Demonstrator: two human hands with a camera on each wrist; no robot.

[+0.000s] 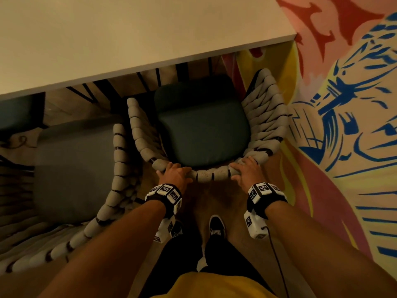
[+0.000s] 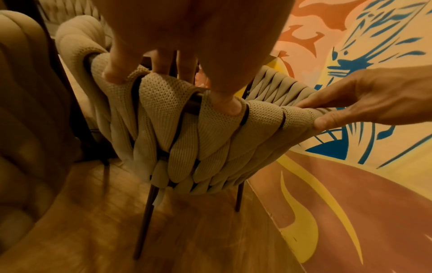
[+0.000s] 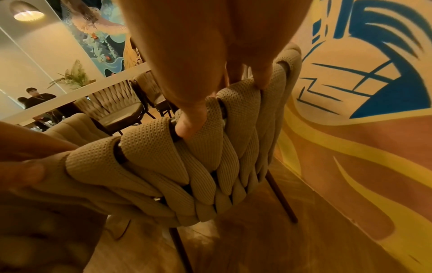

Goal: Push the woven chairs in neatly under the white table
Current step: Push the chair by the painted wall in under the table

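A woven chair [image 1: 266, 117] with thick beige bands and a dark green seat cushion stands in front of me, the front of its seat under the edge of the white table [image 1: 129, 29]. My left hand [image 1: 175, 174] grips the top rail of its backrest on the left, fingers curled over the rail and thumb behind. My right hand [image 1: 245, 171] grips the same rail on the right. The left wrist view shows the backrest [image 2: 187, 133] from behind with my left hand [image 2: 177, 61] over it. The right wrist view shows my right hand [image 3: 210, 88] clamped on the rail [image 3: 149, 147].
A second woven chair [image 1: 71, 168] with a grey cushion stands close on the left, almost touching. A painted mural wall [image 1: 343, 104] runs along the right side. My shoe [image 1: 217, 225] is on the wooden floor behind the chair. More chairs [image 3: 117, 109] and people [image 3: 35, 97] are across the table.
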